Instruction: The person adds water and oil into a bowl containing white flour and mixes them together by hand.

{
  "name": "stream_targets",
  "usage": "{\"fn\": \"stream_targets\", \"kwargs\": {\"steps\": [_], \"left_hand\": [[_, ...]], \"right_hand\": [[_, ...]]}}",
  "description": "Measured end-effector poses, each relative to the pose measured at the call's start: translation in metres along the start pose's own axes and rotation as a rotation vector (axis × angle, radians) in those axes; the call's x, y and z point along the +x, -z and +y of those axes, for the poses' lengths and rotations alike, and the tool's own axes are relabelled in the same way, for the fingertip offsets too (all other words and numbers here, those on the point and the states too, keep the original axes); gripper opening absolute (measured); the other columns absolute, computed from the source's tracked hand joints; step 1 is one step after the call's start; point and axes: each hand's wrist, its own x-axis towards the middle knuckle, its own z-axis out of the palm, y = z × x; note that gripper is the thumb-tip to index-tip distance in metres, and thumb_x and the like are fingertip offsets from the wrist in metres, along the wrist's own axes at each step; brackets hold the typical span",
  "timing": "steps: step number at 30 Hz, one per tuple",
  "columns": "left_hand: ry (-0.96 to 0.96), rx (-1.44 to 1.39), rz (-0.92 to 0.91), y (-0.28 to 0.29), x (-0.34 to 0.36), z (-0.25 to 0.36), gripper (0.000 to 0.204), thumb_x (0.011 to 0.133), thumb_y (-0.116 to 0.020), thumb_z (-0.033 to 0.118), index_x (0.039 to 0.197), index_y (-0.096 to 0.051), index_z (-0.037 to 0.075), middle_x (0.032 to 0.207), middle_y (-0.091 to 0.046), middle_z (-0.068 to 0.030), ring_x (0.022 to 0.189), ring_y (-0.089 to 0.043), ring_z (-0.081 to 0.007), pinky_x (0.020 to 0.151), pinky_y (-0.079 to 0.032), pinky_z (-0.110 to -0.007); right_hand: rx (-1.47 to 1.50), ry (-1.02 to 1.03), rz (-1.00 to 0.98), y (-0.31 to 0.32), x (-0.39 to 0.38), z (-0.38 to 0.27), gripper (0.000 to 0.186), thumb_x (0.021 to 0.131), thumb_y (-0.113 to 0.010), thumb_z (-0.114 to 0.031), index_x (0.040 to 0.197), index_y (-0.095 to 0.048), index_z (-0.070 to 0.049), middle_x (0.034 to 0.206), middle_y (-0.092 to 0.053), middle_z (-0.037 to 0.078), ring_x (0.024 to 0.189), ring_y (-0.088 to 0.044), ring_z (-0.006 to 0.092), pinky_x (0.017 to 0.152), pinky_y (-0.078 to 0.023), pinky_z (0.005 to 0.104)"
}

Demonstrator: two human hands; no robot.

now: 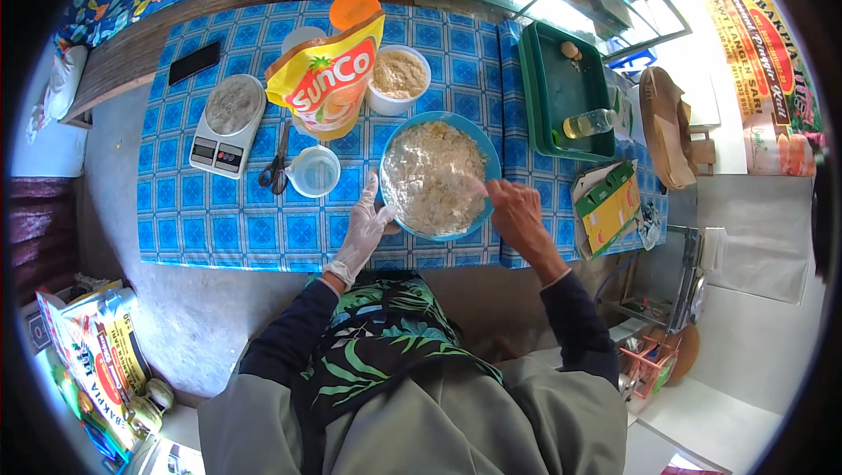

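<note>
A blue bowl (494,149) holds a pale, floury, crumbly mixture (434,172) with a small yellowish patch near its far side. My left hand (361,234), in a clear thin glove, grips the bowl's near left side, thumb at the rim. Bare and closed, my right hand (519,216) is at the bowl's right rim. From it a pale pinkish utensil (474,187) reaches into the mixture; its working end is blurred, so I cannot tell its exact kind. Left of the bowl are a clear plastic measuring cup (314,171) and dark-handled scissors (275,170).
Beyond the cup stand a yellow pouch (329,80), a white tub of tan crumbs (400,80) and a kitchen scale (230,124). A phone (195,63) lies far left. Rightward are a green tray (557,80) with a small bottle (589,123) and a yellow-green carton (607,208).
</note>
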Motion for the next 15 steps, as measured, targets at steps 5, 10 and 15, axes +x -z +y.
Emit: {"fn": "stream_targets", "kwargs": {"steps": [5,10,15], "left_hand": [[-0.117,0.314,-0.081,0.016,0.050,0.008,0.077,0.088,-0.050,-0.005,0.157,-0.019,0.009,0.152,-0.040,-0.0112,0.111,-0.060,-0.0169,0.071,-0.060,-0.027],[-0.201,0.379,-0.080,0.014,0.079,0.012,0.067,0.093,-0.054,0.003,0.155,-0.029,0.011,0.131,-0.057,-0.0062,0.071,-0.055,-0.0049,0.052,-0.048,-0.022],[-0.220,0.241,-0.081,0.016,0.071,0.017,0.063,0.095,-0.054,0.004,0.154,-0.033,0.012,0.104,-0.063,0.0015,0.063,-0.051,-0.0013,0.049,-0.043,-0.019]], "right_hand": [[-0.077,0.154,0.046,0.002,0.060,0.033,0.019,0.080,-0.060,-0.003,0.099,-0.060,-0.005,0.090,-0.060,0.011,0.086,-0.064,0.0307,0.071,-0.050,0.0424],[0.062,0.431,0.071,-0.033,0.135,0.036,0.012,0.081,-0.060,-0.003,0.092,-0.064,-0.007,0.089,-0.060,0.009,0.085,-0.064,0.0290,0.069,-0.048,0.0436],[-0.184,0.690,-0.057,-0.037,0.156,-0.006,0.013,0.075,-0.064,-0.007,0.064,-0.069,-0.011,0.070,-0.069,0.006,0.069,-0.069,0.0270,0.059,-0.053,0.0397]]}}
